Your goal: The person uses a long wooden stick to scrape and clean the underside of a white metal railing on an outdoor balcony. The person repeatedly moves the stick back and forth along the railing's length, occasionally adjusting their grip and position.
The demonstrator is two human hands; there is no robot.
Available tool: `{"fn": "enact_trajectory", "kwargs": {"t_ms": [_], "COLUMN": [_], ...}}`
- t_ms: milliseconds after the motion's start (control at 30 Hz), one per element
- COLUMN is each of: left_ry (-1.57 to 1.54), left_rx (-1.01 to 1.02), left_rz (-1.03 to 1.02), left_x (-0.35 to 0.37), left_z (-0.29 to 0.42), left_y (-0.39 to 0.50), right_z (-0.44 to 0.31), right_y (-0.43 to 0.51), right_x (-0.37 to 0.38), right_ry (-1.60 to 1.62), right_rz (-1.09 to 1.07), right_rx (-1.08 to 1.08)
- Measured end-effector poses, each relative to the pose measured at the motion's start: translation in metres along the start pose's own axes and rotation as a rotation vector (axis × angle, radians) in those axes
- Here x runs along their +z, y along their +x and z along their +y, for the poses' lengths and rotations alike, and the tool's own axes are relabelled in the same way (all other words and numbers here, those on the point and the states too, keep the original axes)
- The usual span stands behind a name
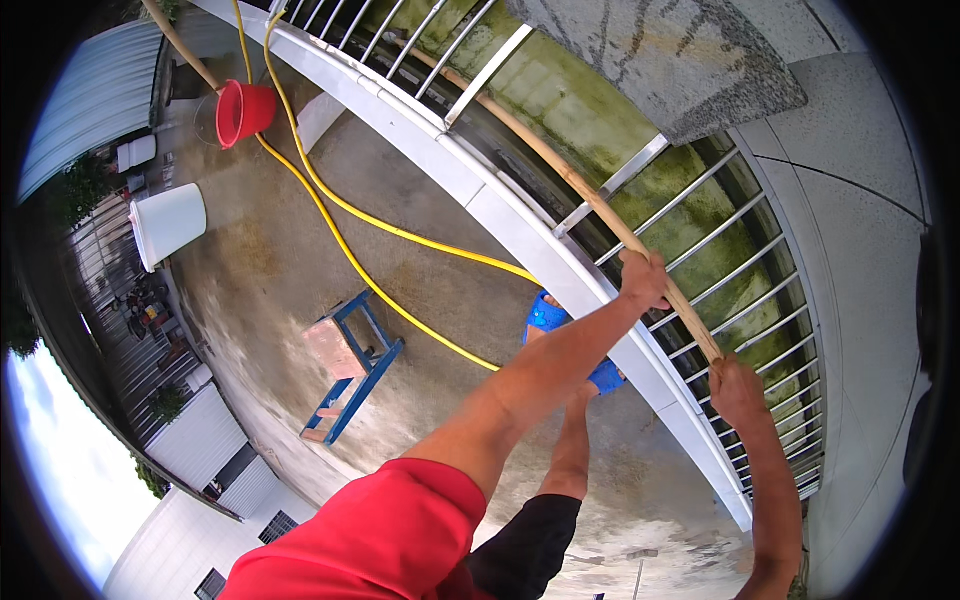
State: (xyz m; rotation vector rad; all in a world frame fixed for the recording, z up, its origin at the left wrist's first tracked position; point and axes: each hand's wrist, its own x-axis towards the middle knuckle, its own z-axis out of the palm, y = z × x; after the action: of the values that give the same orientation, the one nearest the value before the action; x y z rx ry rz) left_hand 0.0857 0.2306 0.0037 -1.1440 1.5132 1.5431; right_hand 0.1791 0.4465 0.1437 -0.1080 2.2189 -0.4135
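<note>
Both my hands grip a long wooden pole (574, 176). My left hand (645, 281) is closed around its shaft, and my right hand (739, 386) holds it close to the near end. From my hands the pole slants up and left over a row of metal bars (716, 259). Farther along, it passes behind several bars, above a green, moss-stained surface (555, 97). What its far end carries cannot be made out. A white tiled ledge (480, 191) runs along the bars, just in front of my blue sandals (546, 315).
A yellow hose (420, 238) loops over the wet concrete floor beside my feet. Behind it a blue-framed wooden stool (349, 360) lies tipped over. Farther off are a red bucket (247, 112) and a white bucket (171, 221). A granite slab (667, 60) overhangs the bars.
</note>
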Motion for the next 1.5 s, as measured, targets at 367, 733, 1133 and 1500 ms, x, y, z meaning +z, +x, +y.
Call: {"fn": "enact_trajectory", "kwargs": {"t_ms": [367,733,1133,1500], "left_ry": [0.066,0.189,0.182,0.462], "left_rx": [-0.333,-0.095,-0.238,-0.081], "left_rz": [-0.28,-0.003,-0.181,0.033], "left_x": [0.063,-0.076,0.058,-0.168], "left_z": [-0.093,0.028,-0.138,0.017], "left_y": [-0.135,0.047,-0.201,0.044], "right_z": [0.064,-0.055,0.043,-0.144], "right_y": [-0.166,0.055,-0.242,0.021], "right_x": [0.035,0.042,0.065,0.107], "right_ry": [0.065,0.12,0.112,0.357], "right_rz": [-0.092,0.065,-0.136,-0.007], "right_rx": [0.213,-0.065,0.254,0.14]}}
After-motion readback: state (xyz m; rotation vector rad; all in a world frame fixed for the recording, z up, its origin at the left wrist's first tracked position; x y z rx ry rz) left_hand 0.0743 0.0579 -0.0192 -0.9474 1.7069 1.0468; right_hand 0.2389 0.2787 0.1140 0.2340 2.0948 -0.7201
